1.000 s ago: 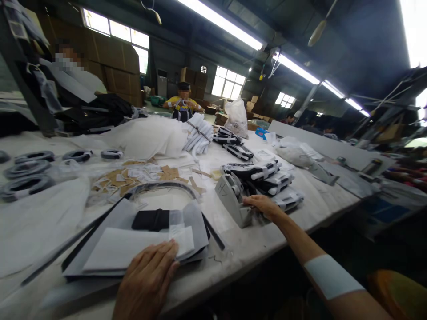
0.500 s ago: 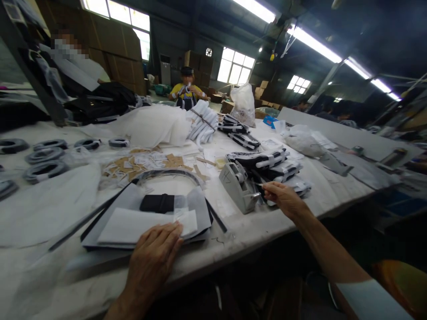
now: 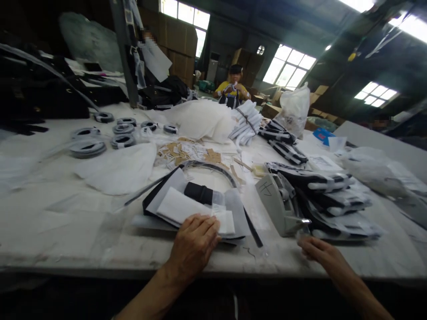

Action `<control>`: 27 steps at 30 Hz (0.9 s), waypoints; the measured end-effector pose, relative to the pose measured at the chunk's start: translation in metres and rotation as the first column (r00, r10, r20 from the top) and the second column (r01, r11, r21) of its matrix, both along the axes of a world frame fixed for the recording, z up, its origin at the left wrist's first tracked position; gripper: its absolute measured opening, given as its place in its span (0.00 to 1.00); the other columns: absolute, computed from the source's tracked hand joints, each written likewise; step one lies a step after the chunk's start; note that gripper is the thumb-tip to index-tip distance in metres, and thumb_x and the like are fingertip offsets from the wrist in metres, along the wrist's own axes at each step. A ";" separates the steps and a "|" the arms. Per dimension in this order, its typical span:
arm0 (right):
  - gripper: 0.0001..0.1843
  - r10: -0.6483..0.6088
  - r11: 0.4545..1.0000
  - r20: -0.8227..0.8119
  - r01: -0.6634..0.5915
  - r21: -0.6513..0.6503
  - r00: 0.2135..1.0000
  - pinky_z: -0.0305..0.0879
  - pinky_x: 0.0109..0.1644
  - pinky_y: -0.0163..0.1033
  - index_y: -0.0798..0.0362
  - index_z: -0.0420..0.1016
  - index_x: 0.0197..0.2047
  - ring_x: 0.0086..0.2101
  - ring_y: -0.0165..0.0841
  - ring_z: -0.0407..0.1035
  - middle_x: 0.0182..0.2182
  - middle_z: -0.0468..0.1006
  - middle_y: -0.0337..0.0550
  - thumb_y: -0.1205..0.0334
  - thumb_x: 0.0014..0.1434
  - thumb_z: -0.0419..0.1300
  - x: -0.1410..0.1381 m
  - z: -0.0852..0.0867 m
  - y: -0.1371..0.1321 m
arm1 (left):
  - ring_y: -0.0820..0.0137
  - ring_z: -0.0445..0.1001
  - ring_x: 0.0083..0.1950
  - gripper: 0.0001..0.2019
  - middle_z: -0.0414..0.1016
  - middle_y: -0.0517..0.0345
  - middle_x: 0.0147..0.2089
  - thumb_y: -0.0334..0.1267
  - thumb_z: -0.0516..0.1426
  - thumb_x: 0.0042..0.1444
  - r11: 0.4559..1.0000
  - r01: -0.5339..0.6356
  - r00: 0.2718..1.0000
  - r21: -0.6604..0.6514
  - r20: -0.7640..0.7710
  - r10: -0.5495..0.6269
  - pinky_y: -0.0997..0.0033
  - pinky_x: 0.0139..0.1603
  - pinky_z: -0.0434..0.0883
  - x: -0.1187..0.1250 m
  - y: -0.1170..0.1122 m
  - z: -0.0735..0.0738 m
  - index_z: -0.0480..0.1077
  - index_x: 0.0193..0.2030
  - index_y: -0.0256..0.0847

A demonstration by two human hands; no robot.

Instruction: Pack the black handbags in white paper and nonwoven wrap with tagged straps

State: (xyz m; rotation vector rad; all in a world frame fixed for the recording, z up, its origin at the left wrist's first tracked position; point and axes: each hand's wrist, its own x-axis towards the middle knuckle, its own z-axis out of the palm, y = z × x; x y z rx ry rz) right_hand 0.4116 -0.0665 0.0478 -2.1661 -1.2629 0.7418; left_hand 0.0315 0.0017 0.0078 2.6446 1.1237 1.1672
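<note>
My left hand lies flat, fingers together, on a folded white padding sheet. Under that sheet are grey lining and a black bag panel, with a long strap curving behind. A small black piece sits at the padding's far edge, and a strip of clear tape crosses there. To the right, a grey tape dispenser stands on the table. My right hand is closed in a pinch just in front of its cutter, on what looks like the clear tape from it.
Black bundles with white wrapping are stacked right of the dispenser. Coiled grey straps, brown and white tags, and white sheets spread behind. A person sits across the table. The table's front edge runs close to me.
The view has turned left, so everything sits further right in it. My right hand has come down toward the table's front edge, below the dispenser's cutter. My left hand stays on the padding.
</note>
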 end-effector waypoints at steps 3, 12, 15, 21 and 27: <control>0.21 0.352 0.934 -0.082 -0.355 -0.025 0.932 0.64 0.36 0.36 0.53 0.74 0.25 0.29 0.34 0.68 0.23 0.74 0.40 0.43 0.54 0.61 -0.056 0.045 0.022 | 0.64 0.73 0.52 0.12 0.78 0.58 0.51 0.38 0.51 0.66 1.000 -0.003 1.000 -0.010 0.011 0.003 0.59 0.58 0.62 0.001 0.000 -0.001 0.71 0.52 0.43; 0.05 0.947 0.318 0.083 -0.868 -0.383 0.310 0.55 0.27 0.32 0.50 0.81 0.30 0.24 0.28 0.67 0.22 0.77 0.34 0.58 0.52 0.66 -0.202 0.090 0.147 | 0.64 0.74 0.52 0.13 0.78 0.55 0.50 0.36 0.52 0.65 0.998 -0.050 0.998 0.039 0.037 0.049 0.57 0.58 0.64 0.003 -0.004 -0.004 0.70 0.53 0.41; 0.03 0.968 0.212 0.231 -0.821 -0.530 0.101 0.53 0.26 0.33 0.48 0.82 0.28 0.23 0.29 0.68 0.22 0.78 0.34 0.61 0.47 0.70 -0.227 0.073 0.173 | 0.64 0.74 0.52 0.12 0.78 0.54 0.50 0.36 0.52 0.65 0.997 -0.067 0.997 0.036 0.047 0.065 0.57 0.59 0.64 0.005 -0.005 -0.006 0.71 0.52 0.41; 0.11 0.936 0.062 0.299 -0.744 -0.665 -0.188 0.56 0.34 0.37 0.50 0.81 0.24 0.24 0.33 0.71 0.20 0.77 0.37 0.54 0.41 0.75 -0.252 0.057 0.198 | 0.63 0.74 0.51 0.11 0.79 0.55 0.49 0.36 0.53 0.64 0.998 -0.068 0.996 0.011 0.062 0.068 0.57 0.58 0.65 0.007 -0.006 -0.009 0.71 0.51 0.40; 0.23 0.784 -0.055 0.422 -0.729 -0.682 -0.454 0.54 0.42 0.41 0.53 0.79 0.29 0.33 0.37 0.73 0.28 0.81 0.45 0.39 0.51 0.67 -0.242 0.045 0.223 | 0.63 0.74 0.50 0.11 0.79 0.55 0.47 0.36 0.52 0.65 0.997 -0.068 0.995 0.026 0.078 0.065 0.58 0.57 0.64 0.008 -0.003 -0.008 0.71 0.50 0.40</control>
